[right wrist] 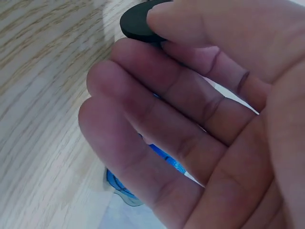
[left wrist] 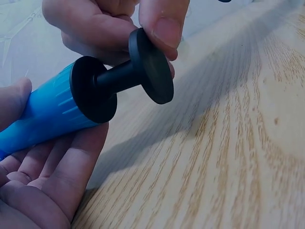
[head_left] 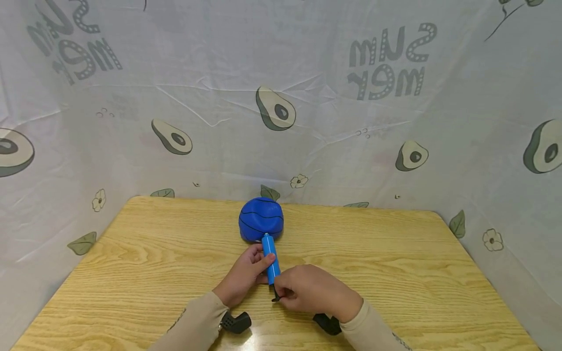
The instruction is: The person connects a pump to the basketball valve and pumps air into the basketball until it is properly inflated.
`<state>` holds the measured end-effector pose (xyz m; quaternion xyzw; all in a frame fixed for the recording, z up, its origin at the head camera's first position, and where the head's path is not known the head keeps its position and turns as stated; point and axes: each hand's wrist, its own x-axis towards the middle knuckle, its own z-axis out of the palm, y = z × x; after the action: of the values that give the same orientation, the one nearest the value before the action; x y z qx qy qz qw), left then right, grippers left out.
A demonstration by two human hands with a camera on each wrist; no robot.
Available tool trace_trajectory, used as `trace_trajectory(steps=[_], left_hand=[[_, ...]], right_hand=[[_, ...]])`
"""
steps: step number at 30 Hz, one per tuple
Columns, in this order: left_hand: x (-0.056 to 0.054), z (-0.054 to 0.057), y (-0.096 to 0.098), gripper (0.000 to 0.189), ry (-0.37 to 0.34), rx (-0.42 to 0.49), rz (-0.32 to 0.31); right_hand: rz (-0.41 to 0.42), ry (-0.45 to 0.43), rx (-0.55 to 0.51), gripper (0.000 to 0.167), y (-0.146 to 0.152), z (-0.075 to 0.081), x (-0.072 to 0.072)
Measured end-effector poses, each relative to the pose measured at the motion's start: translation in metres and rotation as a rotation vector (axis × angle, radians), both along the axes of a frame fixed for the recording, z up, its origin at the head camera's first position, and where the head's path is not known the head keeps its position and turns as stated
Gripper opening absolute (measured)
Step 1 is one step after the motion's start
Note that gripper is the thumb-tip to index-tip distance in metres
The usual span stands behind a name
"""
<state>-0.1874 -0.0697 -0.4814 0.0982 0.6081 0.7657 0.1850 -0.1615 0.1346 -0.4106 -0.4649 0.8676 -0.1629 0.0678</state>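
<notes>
A blue hand pump (head_left: pixel 270 256) points its nozzle at a partly deflated blue ball (head_left: pixel 261 219) with black lines, and the nozzle end meets the ball's near side. My left hand (head_left: pixel 247 273) grips the pump barrel (left wrist: pixel 52 107), thumb on top and fingers underneath. With thumb and fingers my right hand (head_left: pixel 313 290) pinches the black disc-shaped handle (left wrist: pixel 152 67), whose short black rod shows out of the barrel's end. In the right wrist view the handle (right wrist: pixel 140 21) sits under the thumb, and the fingers hide most of the pump and ball.
Everything lies on a wood-grain table (head_left: pixel 175 234). Behind it hangs a pale curtain (head_left: pixel 219 107) printed with avocados, leaves and lettering. Black wrist-worn devices (head_left: pixel 237 322) show by both sleeves.
</notes>
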Motion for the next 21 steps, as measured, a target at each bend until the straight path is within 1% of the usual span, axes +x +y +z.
trace_trajectory(steps=[5, 8, 13, 15, 21], left_hand=[[0.0003, 0.0003, 0.0009, 0.049, 0.002, 0.006, -0.003], [0.0009, 0.0003, 0.0012, 0.047, 0.004, 0.010, -0.003], [0.0018, 0.0010, 0.0013, 0.046, 0.010, 0.013, 0.000], [0.0021, 0.0015, 0.0011, 0.047, 0.010, 0.013, 0.001], [0.0026, 0.0038, 0.0016, 0.048, 0.007, 0.013, 0.011]], right_hand=[[0.029, 0.009, -0.004, 0.023, 0.0005, 0.0038, 0.0018], [0.042, -0.003, 0.008, 0.024, -0.0002, 0.0039, 0.0027], [0.075, -0.060, 0.036, 0.027, -0.0024, 0.0033, 0.0056], [0.088, -0.101, 0.044, 0.026, -0.0032, 0.0036, 0.0071], [0.128, -0.184, 0.067, 0.021, -0.0049, 0.0036, 0.0103]])
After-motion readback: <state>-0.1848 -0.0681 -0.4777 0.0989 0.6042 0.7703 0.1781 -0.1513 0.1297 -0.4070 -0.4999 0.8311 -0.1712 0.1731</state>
